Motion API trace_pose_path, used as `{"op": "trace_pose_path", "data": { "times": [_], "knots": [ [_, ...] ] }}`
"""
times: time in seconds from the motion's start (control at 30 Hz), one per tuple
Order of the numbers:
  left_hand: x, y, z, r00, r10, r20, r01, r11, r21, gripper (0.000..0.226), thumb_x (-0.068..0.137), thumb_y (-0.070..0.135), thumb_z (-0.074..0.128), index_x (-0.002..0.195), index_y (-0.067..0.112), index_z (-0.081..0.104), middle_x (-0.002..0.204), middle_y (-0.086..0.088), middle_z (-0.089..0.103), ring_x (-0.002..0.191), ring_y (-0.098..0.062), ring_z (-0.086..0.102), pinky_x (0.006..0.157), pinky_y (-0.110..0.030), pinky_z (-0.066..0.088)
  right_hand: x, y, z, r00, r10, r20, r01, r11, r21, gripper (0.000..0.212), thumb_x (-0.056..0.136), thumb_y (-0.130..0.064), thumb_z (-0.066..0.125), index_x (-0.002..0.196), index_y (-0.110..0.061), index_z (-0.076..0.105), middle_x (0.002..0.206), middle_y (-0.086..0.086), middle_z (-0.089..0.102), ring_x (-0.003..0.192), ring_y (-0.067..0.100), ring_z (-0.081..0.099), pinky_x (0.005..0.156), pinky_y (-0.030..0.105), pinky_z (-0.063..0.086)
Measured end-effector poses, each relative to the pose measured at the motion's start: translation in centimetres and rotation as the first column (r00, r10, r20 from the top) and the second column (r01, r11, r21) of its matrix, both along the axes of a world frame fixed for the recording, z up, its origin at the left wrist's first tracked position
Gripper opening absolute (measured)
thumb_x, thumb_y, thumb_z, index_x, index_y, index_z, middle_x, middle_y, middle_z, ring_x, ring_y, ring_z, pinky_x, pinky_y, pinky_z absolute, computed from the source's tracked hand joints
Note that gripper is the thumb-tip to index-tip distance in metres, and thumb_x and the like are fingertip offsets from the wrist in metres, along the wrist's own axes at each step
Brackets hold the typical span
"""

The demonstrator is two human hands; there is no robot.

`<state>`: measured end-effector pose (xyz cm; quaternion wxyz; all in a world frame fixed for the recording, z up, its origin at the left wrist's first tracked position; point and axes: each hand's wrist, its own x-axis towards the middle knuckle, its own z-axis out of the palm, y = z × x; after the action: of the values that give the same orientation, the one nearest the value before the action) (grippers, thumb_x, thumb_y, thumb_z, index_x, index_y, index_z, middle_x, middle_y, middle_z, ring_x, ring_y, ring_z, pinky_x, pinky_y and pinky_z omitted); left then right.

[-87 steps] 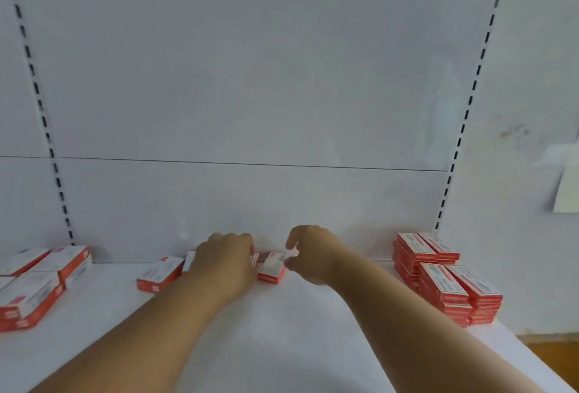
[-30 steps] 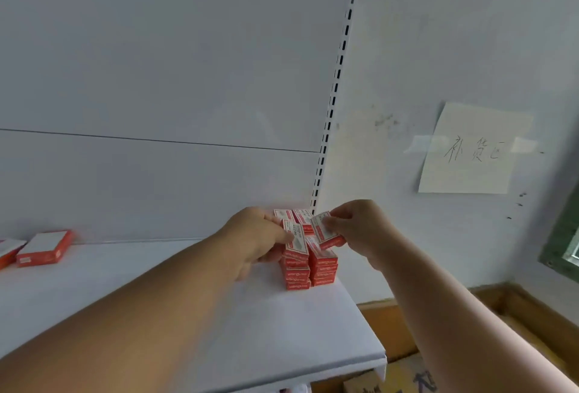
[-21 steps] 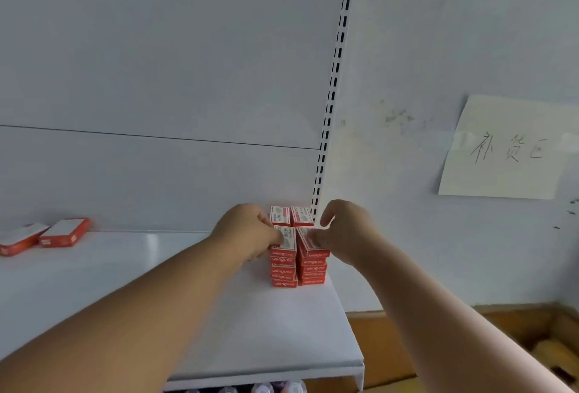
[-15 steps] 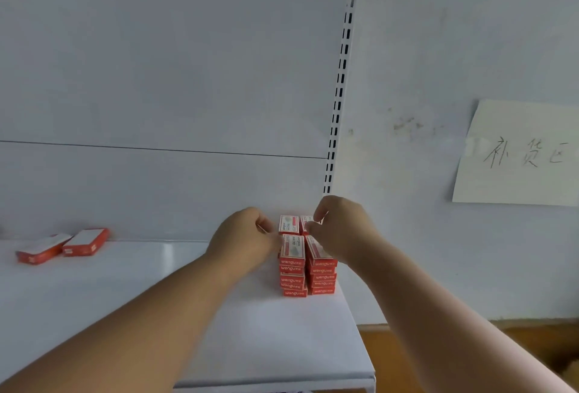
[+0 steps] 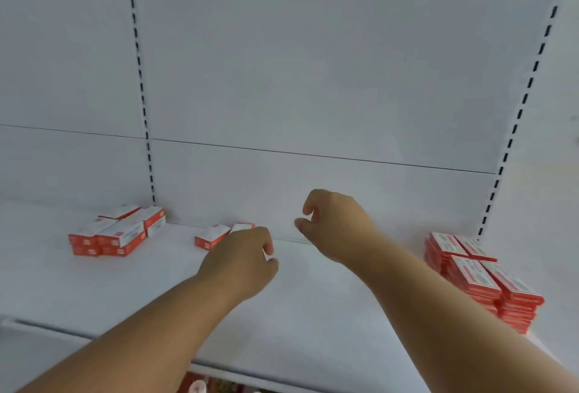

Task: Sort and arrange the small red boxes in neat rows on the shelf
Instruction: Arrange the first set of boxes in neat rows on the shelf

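On the white shelf: (image 5: 313, 314) small red boxes lie in three groups, all with red sides and white label tops.
Right group: a neat stack of red boxes (image 5: 482, 280) stands at the far right of the shelf, in two columns side by side and two rows deep, several boxes high.
Left group: a low pile of red boxes (image 5: 116, 232) lies at the far left, near the back panel; the boxes sit at different angles, two layers high.
Middle pair: two loose red boxes (image 5: 213, 236) lie flat near the back panel, side by side, partly hidden behind the left hand.
Left hand: (image 5: 241, 264) it is over the shelf just in front of the middle pair, fingers curled downward, and it holds nothing that I can see.
Right hand: (image 5: 335, 223) it is raised above the middle of the shelf, fingers loosely curled with thumb and forefinger apart, holding nothing.
Back panel: (image 5: 313, 79) plain white, with a dark slotted upright (image 5: 142, 95) at left and another at right.
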<state>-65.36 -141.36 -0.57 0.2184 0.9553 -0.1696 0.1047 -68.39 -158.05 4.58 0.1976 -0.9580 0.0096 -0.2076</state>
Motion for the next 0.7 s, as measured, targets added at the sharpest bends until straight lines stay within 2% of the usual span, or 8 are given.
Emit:
{"op": "trace_pose_path", "data": {
  "times": [0.17, 0.3, 0.4, 0.53, 0.6, 0.63, 0.67, 0.7],
  "knots": [
    [6.0, 8.2, -0.7, 1.000, -0.002, 0.008, 0.000, 0.988, 0.152, 0.012, 0.088, 0.040, 0.054, 0.097, 0.032, 0.055, 0.101, 0.009, 0.060, 0.092, -0.015, 0.059, 0.080, -0.031, 0.052, 5.6, 7.8, -1.0, 0.999, 0.011, -0.052, -0.011, 1.000, 0.006, 0.023, 0.090, -0.033, 0.058, 0.111, -0.023, 0.060, 0.107, -0.003, 0.060, 0.095, 0.018, 0.059, 0.076, 0.028, 0.047],
    [10.3, 11.0, -1.1, 0.998, 0.016, 0.056, -0.024, 0.988, 0.152, 0.039, 0.085, 0.051, 0.058, 0.112, 0.024, 0.055, 0.110, -0.001, 0.056, 0.101, -0.023, 0.057, 0.082, -0.038, 0.052, 9.9, 11.6, -3.2, 0.976, -0.061, -0.208, 0.051, 0.997, -0.052, 0.035, 0.092, -0.031, 0.055, 0.126, -0.024, 0.054, 0.121, 0.006, 0.054, 0.105, 0.026, 0.057, 0.084, 0.032, 0.047],
    [11.9, 10.8, -1.7, 1.000, 0.002, 0.004, -0.003, 0.991, 0.134, 0.052, 0.083, 0.061, 0.056, 0.113, 0.019, 0.054, 0.111, -0.004, 0.059, 0.107, -0.027, 0.055, 0.082, -0.038, 0.048, 11.8, 12.9, -5.6, 0.928, -0.189, -0.320, 0.171, 0.982, -0.083, 0.045, 0.091, -0.048, 0.051, 0.128, -0.021, 0.051, 0.123, 0.011, 0.054, 0.113, 0.031, 0.051, 0.091, 0.036, 0.044],
    [12.7, 10.8, -2.7, 1.000, -0.021, -0.006, 0.021, 1.000, -0.009, 0.046, 0.081, 0.054, 0.062, 0.110, 0.018, 0.058, 0.109, -0.003, 0.065, 0.102, -0.026, 0.060, 0.081, -0.037, 0.051, 12.1, 13.6, -7.7, 0.926, -0.274, -0.259, 0.249, 0.960, -0.125, 0.039, 0.093, -0.047, 0.047, 0.118, -0.018, 0.046, 0.117, 0.011, 0.059, 0.113, 0.032, 0.047, 0.088, 0.038, 0.042],
    [13.0, 11.3, -2.8, 0.999, -0.029, 0.039, 0.033, 0.994, -0.106, 0.047, 0.081, 0.047, 0.065, 0.116, 0.017, 0.058, 0.112, -0.004, 0.065, 0.104, -0.025, 0.061, 0.083, -0.037, 0.051, 12.0, 13.4, -7.8, 0.944, -0.270, -0.192, 0.277, 0.961, 0.011, 0.028, 0.095, -0.040, 0.044, 0.109, -0.016, 0.047, 0.107, 0.011, 0.062, 0.104, 0.033, 0.054, 0.076, 0.035, 0.042],
    [13.1, 11.5, -2.8, 0.998, -0.031, 0.056, 0.040, 0.986, -0.164, 0.050, 0.082, 0.043, 0.067, 0.123, 0.018, 0.056, 0.117, -0.004, 0.065, 0.107, -0.024, 0.061, 0.086, -0.036, 0.051, 11.9, 13.3, -7.7, 0.953, -0.262, -0.151, 0.287, 0.942, 0.173, 0.022, 0.096, -0.035, 0.042, 0.103, -0.015, 0.047, 0.100, 0.011, 0.064, 0.095, 0.033, 0.058, 0.070, 0.035, 0.042],
    [13.0, 11.7, -2.7, 0.997, -0.034, 0.063, 0.048, 0.970, -0.240, 0.053, 0.084, 0.038, 0.068, 0.131, 0.018, 0.054, 0.123, -0.002, 0.064, 0.110, -0.022, 0.060, 0.089, -0.034, 0.050, 11.8, 13.2, -7.4, 0.960, -0.257, -0.113, 0.280, 0.871, 0.404, 0.017, 0.096, -0.028, 0.038, 0.098, -0.014, 0.049, 0.093, 0.012, 0.065, 0.084, 0.033, 0.061, 0.065, 0.035, 0.042],
    [12.9, 12.0, -2.5, 0.997, -0.039, 0.062, 0.057, 0.946, -0.318, 0.056, 0.086, 0.035, 0.068, 0.137, 0.019, 0.050, 0.129, 0.000, 0.061, 0.113, -0.019, 0.060, 0.090, -0.031, 0.050, 11.7, 13.1, -7.0, 0.965, -0.247, -0.085, 0.240, 0.708, 0.664, 0.018, 0.095, -0.021, 0.036, 0.095, -0.012, 0.051, 0.087, 0.015, 0.066, 0.074, 0.032, 0.062, 0.060, 0.036, 0.042]
  ]
}}
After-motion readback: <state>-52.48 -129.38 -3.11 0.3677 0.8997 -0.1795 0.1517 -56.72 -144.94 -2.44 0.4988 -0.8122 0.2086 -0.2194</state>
